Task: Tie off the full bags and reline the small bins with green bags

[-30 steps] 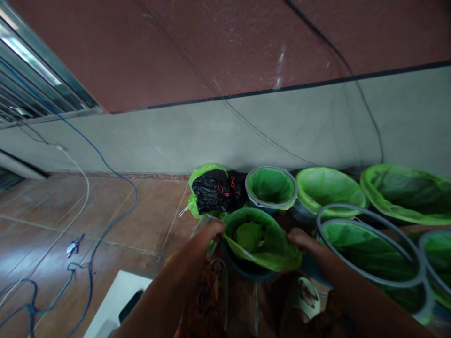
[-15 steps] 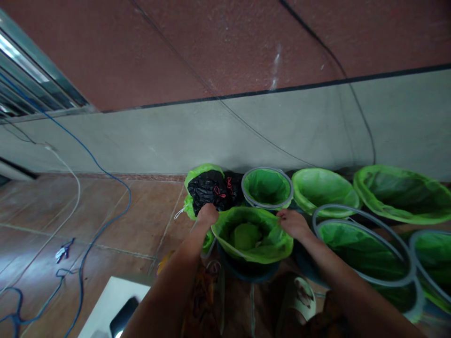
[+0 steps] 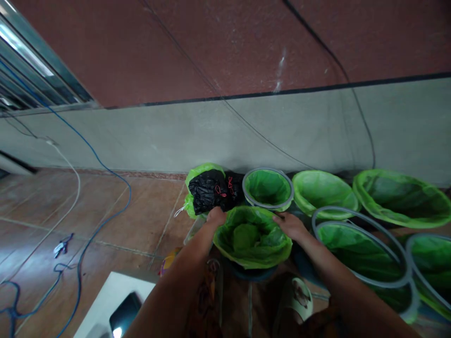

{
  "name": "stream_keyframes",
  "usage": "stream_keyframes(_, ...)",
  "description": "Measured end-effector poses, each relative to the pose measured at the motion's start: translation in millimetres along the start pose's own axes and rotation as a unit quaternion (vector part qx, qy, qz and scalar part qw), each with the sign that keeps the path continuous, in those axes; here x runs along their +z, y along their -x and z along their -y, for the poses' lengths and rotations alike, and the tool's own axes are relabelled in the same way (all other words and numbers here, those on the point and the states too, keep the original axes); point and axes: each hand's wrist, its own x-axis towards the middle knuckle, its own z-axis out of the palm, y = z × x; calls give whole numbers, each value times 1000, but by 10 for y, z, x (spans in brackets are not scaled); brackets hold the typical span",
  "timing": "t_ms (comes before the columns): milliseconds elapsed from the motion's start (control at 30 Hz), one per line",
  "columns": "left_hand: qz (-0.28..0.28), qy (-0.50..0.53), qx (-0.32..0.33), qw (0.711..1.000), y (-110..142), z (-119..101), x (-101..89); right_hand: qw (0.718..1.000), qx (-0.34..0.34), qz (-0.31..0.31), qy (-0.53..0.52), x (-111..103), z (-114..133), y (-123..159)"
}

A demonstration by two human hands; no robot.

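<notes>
A green bin bag [image 3: 253, 256] is spread open over a dark bin [image 3: 255, 273] on the floor between my feet. My left hand [image 3: 216, 217] grips the bag's edge at the left, its fingertips partly hidden. At the right edge my right hand [image 3: 289, 224] pinches the rim of the same bag. Inside, the film bunches up into a rounded lump. Just beyond my hands stands a small bin with a grey ring [image 3: 268, 188], lined in green. Black bags with red ties [image 3: 208, 190] lie beside it, against the wall.
Several green-lined bins, such as the wide one [image 3: 401, 197], stand to the right. A loose grey ring [image 3: 366, 220] rests on one bin. At left are a blue cable [image 3: 105, 216], keys [image 3: 62, 246] and a phone [image 3: 125, 313] on a white surface.
Both hands have moved slightly inward, and the bag's near edge has come down further over the front of the dark bin. The view has shifted slightly.
</notes>
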Motion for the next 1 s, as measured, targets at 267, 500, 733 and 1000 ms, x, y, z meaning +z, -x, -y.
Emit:
stream_keyframes(267,-44,-4,10,999,113,-37,-133,998,20,-18,54,-127,116,73)
stream_keyframes(500,-131,18,-57,990,181,39,-279,995,56,-79,19,-307,-70,65)
stream_keyframes(733,-140,-10,-68,988,247,-14,-252,997,51,-16,48,-315,-154,93)
stream_keyframes(1000,-68,-60,164,982,241,-114,-57,998,-13,18,60,-184,-129,77)
